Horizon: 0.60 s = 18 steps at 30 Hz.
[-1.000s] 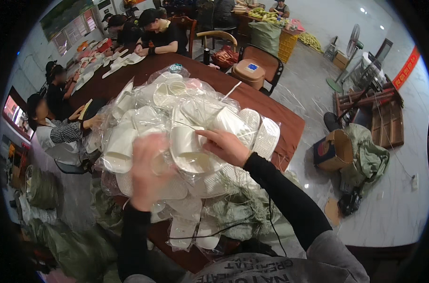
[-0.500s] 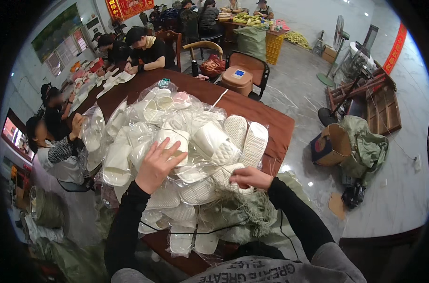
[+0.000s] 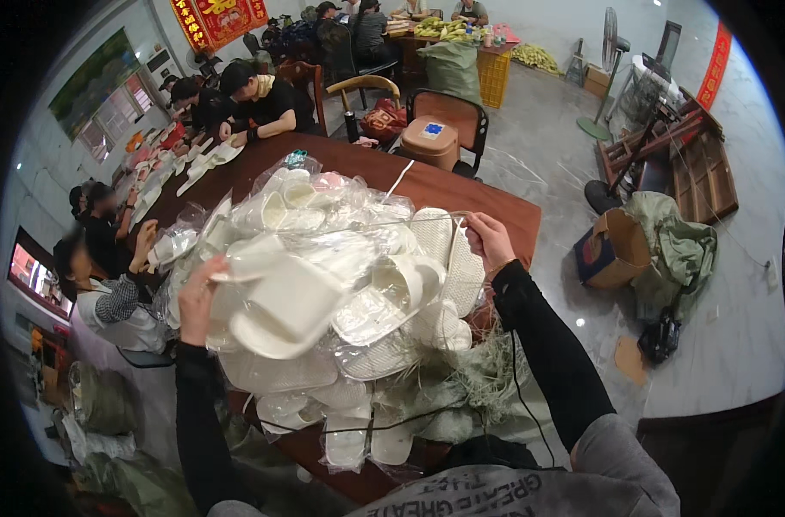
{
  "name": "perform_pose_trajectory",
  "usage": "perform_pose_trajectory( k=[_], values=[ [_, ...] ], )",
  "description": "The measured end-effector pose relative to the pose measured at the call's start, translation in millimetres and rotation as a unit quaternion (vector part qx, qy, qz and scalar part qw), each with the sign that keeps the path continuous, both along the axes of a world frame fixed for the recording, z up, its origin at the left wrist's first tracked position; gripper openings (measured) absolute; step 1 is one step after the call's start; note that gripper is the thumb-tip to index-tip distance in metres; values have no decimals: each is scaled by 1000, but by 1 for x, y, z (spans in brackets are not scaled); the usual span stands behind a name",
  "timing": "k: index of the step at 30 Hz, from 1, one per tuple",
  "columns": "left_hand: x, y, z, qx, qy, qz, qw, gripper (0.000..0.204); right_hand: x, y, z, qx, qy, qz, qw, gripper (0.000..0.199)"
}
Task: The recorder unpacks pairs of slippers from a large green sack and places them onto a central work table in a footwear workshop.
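Note:
A heap of white slide slippers (image 3: 390, 297), several of them in clear plastic bags, lies in front of me. My left hand (image 3: 201, 297) is closed on the edge of a white slipper (image 3: 280, 302), raised over the left of the heap and smeared by motion. Over the heap's right side, my right hand (image 3: 489, 243) pinches a thin cord (image 3: 427, 217) between thumb and fingers. That cord runs leftward over the bagged slippers; its far end is lost among them. A slipper sole (image 3: 465, 271) shows just below my right hand.
The heap rests on a table with a reddish-brown top (image 3: 504, 220). Frayed green sacking (image 3: 487, 375) and a black cable (image 3: 366, 426) lie near me. At the left, a co-worker's hand (image 3: 142, 246) is by a bagged slipper. A chair with a pinkish-brown bin (image 3: 431, 142) stands beyond the table.
My left hand has moved left and lifted a slipper off the heap. The right hand has gone up and away from the near slippers, and now pulls a cord across the heap.

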<state>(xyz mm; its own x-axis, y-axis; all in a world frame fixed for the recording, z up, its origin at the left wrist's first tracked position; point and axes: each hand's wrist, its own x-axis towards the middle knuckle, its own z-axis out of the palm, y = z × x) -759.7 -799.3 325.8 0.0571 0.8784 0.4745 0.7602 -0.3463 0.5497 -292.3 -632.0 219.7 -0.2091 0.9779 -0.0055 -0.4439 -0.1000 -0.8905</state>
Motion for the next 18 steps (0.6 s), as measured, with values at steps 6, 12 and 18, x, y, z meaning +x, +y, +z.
perform_pose_trajectory(
  k=[6,12,18],
  values=[
    [-49,45,-39,15,-87,80,993,33,-8,-19,-23,-46,-50,28,997,20],
    [-229,-55,-47,89,-494,170,848,37,-54,-60,6,-14,-167,114,979,22],
    [66,-27,-11,153,74,116,979,44,-50,-60,31,132,-262,131,947,22]
  ],
)
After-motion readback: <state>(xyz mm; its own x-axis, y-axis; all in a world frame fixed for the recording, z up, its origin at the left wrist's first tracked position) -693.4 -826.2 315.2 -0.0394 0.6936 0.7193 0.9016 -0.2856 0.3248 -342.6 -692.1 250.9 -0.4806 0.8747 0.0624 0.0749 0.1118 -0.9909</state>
